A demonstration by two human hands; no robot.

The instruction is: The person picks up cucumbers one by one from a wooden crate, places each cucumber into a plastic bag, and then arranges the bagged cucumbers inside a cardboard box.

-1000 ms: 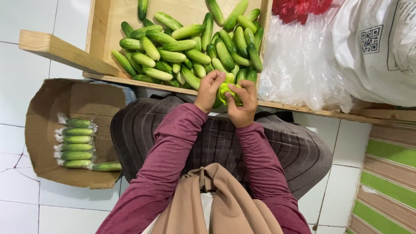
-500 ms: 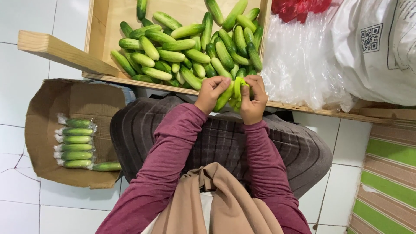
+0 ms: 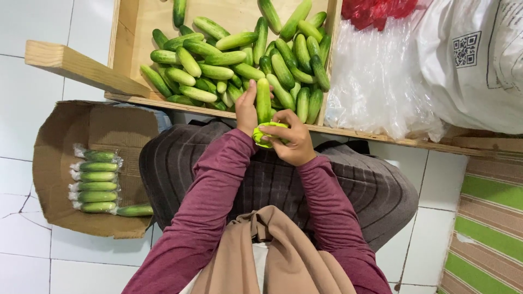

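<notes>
One cucumber (image 3: 263,100) stands on end between two hands at the centre of the frame.

At the lower left, a cardboard box (image 3: 54,136) on the tiled floor holds five wrapped cucumbers (image 3: 93,185) lying crosswise, with a sixth loose just beside them. Moving right, the left hand (image 3: 246,109) presses flat against the held cucumber's side, its grip a loose clasp on it. That cucumber's long axis runs up the frame, top end toward the wooden crate (image 3: 126,32); it is smooth, mid-green and straight. The right hand (image 3: 291,139) is curled around a yellow-green band (image 3: 265,133) at the cucumber's lower end. Clear plastic bags (image 3: 376,81) lie at the upper right.
</notes>
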